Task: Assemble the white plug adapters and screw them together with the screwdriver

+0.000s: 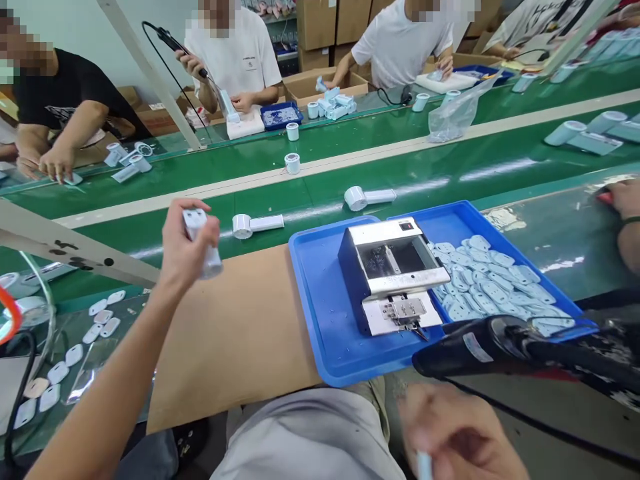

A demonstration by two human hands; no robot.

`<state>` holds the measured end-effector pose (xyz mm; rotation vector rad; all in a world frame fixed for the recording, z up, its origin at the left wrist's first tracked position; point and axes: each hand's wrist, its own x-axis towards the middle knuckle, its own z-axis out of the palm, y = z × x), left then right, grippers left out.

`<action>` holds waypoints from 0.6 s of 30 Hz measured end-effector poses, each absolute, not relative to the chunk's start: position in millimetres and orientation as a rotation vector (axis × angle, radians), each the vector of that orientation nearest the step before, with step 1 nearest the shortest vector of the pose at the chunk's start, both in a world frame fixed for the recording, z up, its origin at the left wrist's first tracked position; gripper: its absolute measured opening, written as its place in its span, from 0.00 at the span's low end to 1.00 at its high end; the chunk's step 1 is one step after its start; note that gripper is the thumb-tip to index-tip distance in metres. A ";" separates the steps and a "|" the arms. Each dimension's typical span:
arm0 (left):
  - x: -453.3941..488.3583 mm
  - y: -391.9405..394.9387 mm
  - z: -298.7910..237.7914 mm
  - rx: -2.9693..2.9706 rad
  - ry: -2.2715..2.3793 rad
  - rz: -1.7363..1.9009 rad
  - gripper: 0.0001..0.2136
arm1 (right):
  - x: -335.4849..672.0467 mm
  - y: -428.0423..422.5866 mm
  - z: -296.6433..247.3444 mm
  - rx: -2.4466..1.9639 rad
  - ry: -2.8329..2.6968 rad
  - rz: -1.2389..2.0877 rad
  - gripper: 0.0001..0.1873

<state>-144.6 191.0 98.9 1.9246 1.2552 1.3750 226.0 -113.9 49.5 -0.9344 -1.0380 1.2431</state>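
Observation:
My left hand is raised over the near edge of the green belt, its fingers wrapped round a pale plastic handle-shaped housing. Low in the picture, beside my lap, my right hand is smeared by motion. Its fingers are closed on a small light-blue plastic piece, mostly hidden. Above that hand, a black cylindrical tool with a cable slants in from the right. A screw feeder stands on a blue tray. Right of it, another blue tray holds a heap of light-blue plates.
Two handheld fan housings lie on the green conveyor belt. Cardboard covers the bench before me. A metal post and loose small plates are at left. Co-workers sit across; another person's hand is at right.

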 end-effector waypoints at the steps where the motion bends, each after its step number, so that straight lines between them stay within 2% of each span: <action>1: -127.4 165.2 95.2 1.952 1.173 1.326 0.34 | 211.7 -106.1 55.2 -0.804 -0.949 1.424 0.05; 4: -82.6 88.7 73.1 1.974 0.722 1.017 0.47 | 174.3 -83.0 67.6 -0.686 -0.744 1.583 0.10; 7: -53.2 35.4 48.1 1.935 0.679 0.796 0.54 | 155.4 -67.9 71.1 -0.799 -0.700 1.567 0.08; 9: -40.4 17.9 39.3 1.938 0.716 0.693 0.52 | 153.4 -64.3 70.2 -0.835 -0.665 1.592 0.13; 13: -22.3 11.6 43.0 2.014 0.709 0.564 0.38 | 162.9 -66.1 69.2 -0.850 -0.622 1.661 0.25; 18: -10.1 14.0 47.2 2.263 0.646 0.682 0.31 | 171.8 -68.0 70.5 -0.936 -0.696 1.642 0.28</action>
